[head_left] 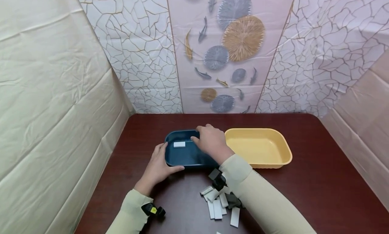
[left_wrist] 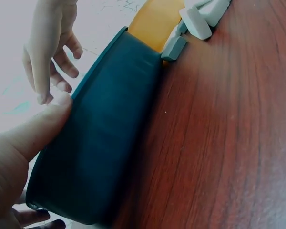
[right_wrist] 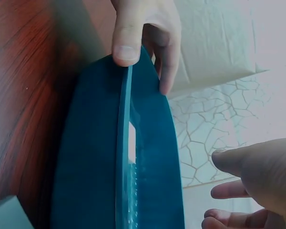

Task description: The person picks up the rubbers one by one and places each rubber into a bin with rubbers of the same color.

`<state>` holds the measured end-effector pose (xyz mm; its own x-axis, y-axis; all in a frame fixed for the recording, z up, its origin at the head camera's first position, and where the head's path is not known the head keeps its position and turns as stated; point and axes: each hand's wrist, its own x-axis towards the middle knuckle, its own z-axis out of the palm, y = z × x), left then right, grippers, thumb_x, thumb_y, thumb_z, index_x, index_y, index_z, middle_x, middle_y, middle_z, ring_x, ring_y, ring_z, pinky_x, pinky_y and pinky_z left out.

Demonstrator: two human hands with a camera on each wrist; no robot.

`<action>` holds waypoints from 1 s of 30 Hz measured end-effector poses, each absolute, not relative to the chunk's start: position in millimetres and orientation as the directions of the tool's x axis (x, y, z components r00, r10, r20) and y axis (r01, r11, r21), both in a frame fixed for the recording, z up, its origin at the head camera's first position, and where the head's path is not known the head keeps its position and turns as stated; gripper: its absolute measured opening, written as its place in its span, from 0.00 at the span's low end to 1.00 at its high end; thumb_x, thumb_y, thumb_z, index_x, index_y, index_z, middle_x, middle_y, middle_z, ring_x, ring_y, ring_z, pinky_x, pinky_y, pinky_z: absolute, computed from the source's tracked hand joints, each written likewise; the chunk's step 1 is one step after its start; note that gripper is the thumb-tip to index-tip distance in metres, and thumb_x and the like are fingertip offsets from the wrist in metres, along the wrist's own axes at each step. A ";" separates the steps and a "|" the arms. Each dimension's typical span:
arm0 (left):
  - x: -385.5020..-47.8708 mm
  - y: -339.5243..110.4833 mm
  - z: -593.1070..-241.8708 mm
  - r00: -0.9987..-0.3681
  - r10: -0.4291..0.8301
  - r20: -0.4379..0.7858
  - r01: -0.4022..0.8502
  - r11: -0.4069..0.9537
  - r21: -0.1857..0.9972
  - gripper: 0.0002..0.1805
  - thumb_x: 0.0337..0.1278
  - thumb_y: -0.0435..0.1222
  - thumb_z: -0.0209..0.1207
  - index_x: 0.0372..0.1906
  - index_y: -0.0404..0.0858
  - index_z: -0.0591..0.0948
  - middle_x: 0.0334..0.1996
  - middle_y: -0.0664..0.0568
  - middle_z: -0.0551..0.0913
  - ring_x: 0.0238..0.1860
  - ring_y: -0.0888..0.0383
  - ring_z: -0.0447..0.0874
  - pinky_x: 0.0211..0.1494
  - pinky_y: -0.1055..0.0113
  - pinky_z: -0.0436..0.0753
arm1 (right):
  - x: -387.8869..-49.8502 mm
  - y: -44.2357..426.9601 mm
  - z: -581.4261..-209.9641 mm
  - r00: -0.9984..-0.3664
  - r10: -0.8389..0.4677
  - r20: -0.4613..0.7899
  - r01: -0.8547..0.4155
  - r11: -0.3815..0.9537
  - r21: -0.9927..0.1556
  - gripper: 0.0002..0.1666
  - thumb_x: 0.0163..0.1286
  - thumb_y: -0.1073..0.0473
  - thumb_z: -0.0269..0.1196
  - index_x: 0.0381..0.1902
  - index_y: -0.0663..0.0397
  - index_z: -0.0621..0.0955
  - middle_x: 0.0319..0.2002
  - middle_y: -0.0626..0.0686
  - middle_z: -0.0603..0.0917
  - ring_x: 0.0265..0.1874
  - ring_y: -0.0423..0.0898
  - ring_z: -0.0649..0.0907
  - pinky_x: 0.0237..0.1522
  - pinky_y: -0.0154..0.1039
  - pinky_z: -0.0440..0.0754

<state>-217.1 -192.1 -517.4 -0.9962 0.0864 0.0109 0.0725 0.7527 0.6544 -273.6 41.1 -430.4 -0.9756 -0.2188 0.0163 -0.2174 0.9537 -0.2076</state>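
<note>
The blue tray (head_left: 191, 156) (left_wrist: 100, 129) (right_wrist: 90, 138) stands on the table with one white block (head_left: 179, 144) (right_wrist: 132, 143) lying inside. At its left end, my left hand (head_left: 156, 170) (left_wrist: 26, 138) (right_wrist: 150, 24) grips the tray, thumb on the near rim and fingers around the end. My right hand (head_left: 211, 141) (left_wrist: 50, 43) (right_wrist: 262, 176) is over the tray's right part near the far rim, fingers apart and loosely bent, holding nothing. It hides the tray's far right corner in the head view.
Right of the blue tray stands a yellow tray (head_left: 258, 148) (left_wrist: 157, 21). Several white blocks (head_left: 217, 208) (left_wrist: 195, 24) lie in a loose pile in front, partly under my right forearm. Patterned cloth hangs behind the dark red table (head_left: 316, 180).
</note>
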 end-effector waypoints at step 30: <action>-220.5 -190.1 -511.9 -0.997 0.057 -0.045 0.014 0.764 0.645 0.72 0.51 0.62 0.81 0.89 0.37 0.50 0.82 0.36 0.63 0.74 0.37 0.72 0.71 0.33 0.77 | -234.5 147.7 -425.1 -0.970 -0.235 0.071 -0.245 0.934 -0.262 0.27 0.78 0.39 0.70 0.63 0.50 0.88 0.48 0.55 0.92 0.40 0.51 0.89 0.38 0.51 0.88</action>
